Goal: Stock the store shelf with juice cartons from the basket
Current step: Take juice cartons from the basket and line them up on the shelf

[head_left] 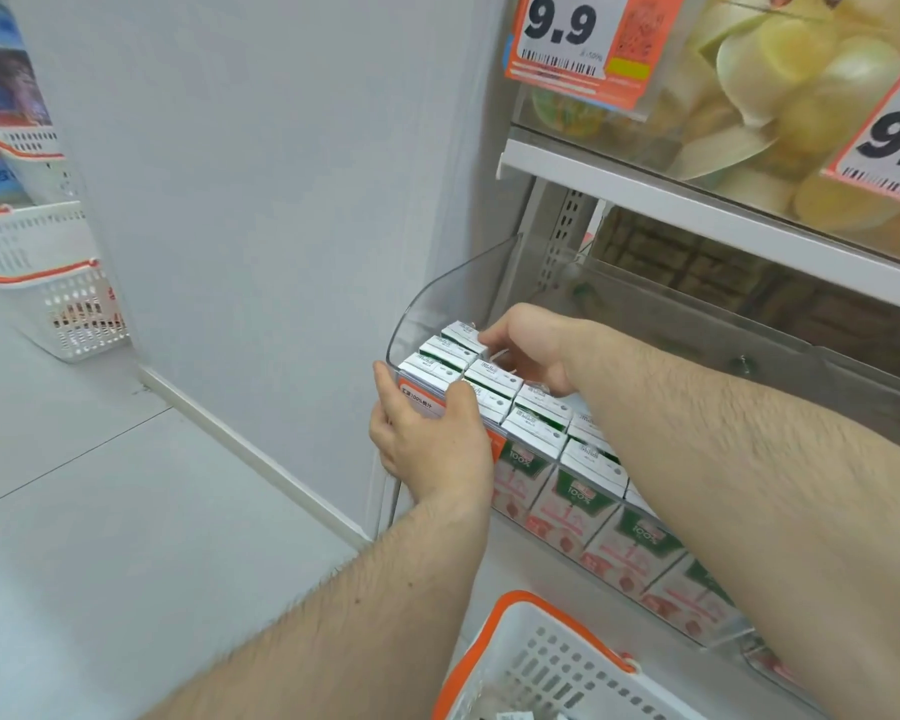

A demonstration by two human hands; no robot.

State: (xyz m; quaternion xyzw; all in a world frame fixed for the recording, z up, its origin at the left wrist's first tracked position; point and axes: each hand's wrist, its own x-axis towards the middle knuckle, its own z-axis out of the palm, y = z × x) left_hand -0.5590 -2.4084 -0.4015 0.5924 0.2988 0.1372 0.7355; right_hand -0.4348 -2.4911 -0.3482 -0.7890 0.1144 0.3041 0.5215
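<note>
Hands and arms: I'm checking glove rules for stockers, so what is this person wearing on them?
Nothing shows. The left hand and right hand are bare, without gloves, rings or a watch in view. Both forearms are bare and hairy, with no sleeves reaching into the picture.
</note>
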